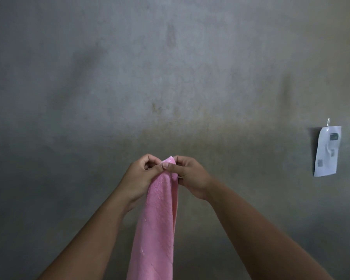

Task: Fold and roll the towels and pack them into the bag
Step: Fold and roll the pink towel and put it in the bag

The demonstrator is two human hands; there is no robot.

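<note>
Before a grey plastered wall [170, 67], centre of view: one pink towel [156, 229], hanging lengthwise as a narrow doubled strip from both hands, its lower end running out of the bottom of the frame. Left hand [141, 174]: fingers curled, thumb and fingertips pinching the top edge. Right hand [190, 176]: likewise curled, thumb pinching the same top edge; the two hands meet at the pinch, with a small corner of cloth standing up between them. Handling, by judgement: light, soft, limp cloth with a textured face; no stiffness of its own, so it drapes from whatever point is held; neither slippery nor fragile. Best taken at corners or along a hem, layers pinched together so the edges stay matched. Right of view: white paper sheet [327, 151] hung on the wall. Bag: not in view.
</note>
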